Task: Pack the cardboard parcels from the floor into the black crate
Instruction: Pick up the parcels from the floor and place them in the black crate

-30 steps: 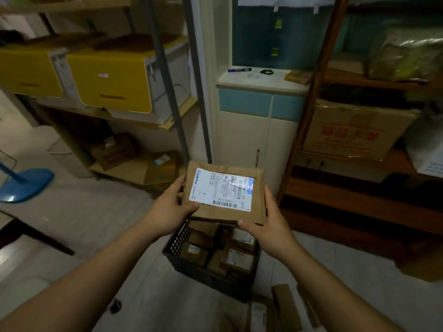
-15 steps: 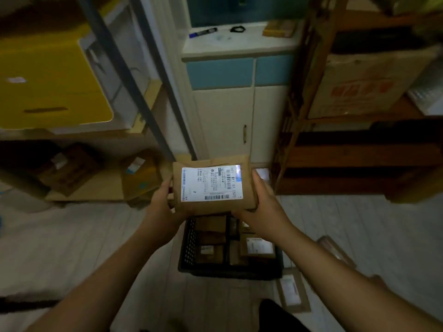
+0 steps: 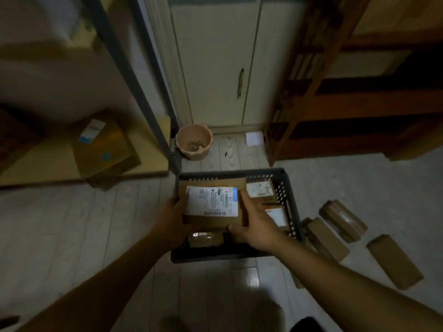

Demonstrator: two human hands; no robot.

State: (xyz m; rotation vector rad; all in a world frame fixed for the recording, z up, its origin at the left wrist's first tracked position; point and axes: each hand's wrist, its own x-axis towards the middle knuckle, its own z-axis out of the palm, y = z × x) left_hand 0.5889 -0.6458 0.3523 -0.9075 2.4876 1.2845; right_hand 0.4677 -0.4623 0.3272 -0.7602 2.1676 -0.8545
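Head view, dim and somewhat blurred. The held parcel (image 3: 215, 219) is a flat brown cardboard package, roughly rectangular, face up. A white shipping label (image 3: 212, 200) covers most of its top, with a blue band at the label's 3 o'clock edge and a barcode strip along its 6 o'clock edge; the print is too blurred to read.

The parcel lies within the rim of the black crate (image 3: 230, 256), over the crate's 10 o'clock portion. Whether it rests on the contents or is clear of them cannot be told.

The left hand (image 3: 171, 219) grips the parcel's 9 o'clock edge, its fingers curled under and hidden. The right hand (image 3: 257, 224) grips the 4 o'clock corner: the thumb (image 3: 245, 200) lies along the 3 o'clock edge and a fingertip curls at the 6 o'clock edge.

Smaller packed parcels (image 3: 260, 189) show in the crate at 1, 3 and 7 o'clock of the held one. On the floor at the crate's 3 o'clock lie three loose parcels (image 3: 326, 238), well apart from both hands. A pink pot (image 3: 194, 141) stands at the crate's 12 o'clock.
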